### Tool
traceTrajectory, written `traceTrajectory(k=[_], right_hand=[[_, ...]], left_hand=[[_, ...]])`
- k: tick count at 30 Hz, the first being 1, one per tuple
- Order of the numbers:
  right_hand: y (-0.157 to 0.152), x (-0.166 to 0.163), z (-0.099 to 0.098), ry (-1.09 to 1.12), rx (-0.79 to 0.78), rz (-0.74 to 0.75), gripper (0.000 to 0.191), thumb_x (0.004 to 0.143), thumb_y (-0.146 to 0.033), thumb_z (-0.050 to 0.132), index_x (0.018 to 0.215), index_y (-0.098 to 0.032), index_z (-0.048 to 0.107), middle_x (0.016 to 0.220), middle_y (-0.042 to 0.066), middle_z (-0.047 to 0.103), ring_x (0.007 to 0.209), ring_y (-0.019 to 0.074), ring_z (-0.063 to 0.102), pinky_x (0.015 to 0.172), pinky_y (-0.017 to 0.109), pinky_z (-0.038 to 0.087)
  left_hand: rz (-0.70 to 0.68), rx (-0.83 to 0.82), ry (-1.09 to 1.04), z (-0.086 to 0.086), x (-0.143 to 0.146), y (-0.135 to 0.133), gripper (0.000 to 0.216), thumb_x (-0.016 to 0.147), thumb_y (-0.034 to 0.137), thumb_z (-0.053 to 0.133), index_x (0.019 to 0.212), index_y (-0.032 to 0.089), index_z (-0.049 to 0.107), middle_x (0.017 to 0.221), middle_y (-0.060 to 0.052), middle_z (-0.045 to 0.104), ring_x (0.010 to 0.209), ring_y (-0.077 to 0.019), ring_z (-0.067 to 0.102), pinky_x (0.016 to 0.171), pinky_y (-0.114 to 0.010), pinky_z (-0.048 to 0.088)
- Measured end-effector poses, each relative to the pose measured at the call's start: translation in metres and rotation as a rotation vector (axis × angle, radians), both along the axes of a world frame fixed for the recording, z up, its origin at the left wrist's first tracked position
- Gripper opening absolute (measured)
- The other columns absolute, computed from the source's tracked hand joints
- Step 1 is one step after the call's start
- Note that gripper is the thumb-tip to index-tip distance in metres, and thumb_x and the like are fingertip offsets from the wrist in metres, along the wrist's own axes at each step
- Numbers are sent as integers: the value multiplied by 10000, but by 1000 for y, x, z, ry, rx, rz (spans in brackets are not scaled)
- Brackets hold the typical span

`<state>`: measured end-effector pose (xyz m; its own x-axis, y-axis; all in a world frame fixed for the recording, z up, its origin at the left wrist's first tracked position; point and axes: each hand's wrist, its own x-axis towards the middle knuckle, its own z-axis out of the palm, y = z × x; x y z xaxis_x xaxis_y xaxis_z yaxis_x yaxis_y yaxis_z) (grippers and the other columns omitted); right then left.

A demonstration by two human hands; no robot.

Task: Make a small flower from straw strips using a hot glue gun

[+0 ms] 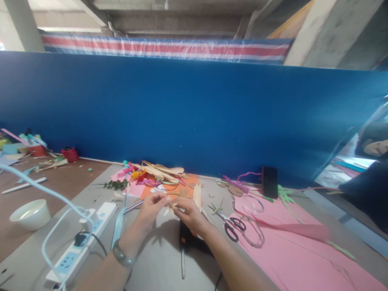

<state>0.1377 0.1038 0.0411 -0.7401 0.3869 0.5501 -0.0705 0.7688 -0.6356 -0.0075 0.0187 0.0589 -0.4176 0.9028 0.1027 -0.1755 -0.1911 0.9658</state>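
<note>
My left hand point(154, 208) and my right hand point(189, 214) meet over the grey table, fingertips pinched together. Between them is a small pale strip piece point(170, 209), dry and straw-like; its exact kind is too small to make out. A bracelet point(123, 255) circles my left wrist. Beneath my right hand and forearm lies a black glue gun point(195, 243), partly covered, with a glue stick point(183, 264) jutting toward me. Pale dried strips point(197, 196) lie just beyond my right hand. Scissors with black handles point(233, 227) rest to its right.
A white power strip point(86, 238) with cables and a white bowl point(32, 215) are on the left. Pink paper point(287, 246) and a phone point(269, 182) lie right. Behind my hands, a bundle of pale strips point(163, 171) sits near orange paper point(193, 180), before a blue partition point(182, 109).
</note>
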Motion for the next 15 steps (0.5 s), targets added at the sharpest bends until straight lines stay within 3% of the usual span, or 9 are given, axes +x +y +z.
traceTrajectory(k=[8,15], right_hand=[[0,-1,1,45,5,12,257,949,-324,488,822,-193,669,783,62,688,737,170,626,711,275,472],[0,0,2,15,-33,49,245,944,-327,509,857,-177,681,819,65,689,760,166,624,730,271,480]], left_hand=[[-35,-49,-37,-1,-1,0,232,633,349,724,550,177,593,544,22,533,556,-140,463,581,-258,361],[20,-20,88,-1,-8,1,285,734,431,639,610,177,676,620,-30,573,656,-187,495,648,-281,382]])
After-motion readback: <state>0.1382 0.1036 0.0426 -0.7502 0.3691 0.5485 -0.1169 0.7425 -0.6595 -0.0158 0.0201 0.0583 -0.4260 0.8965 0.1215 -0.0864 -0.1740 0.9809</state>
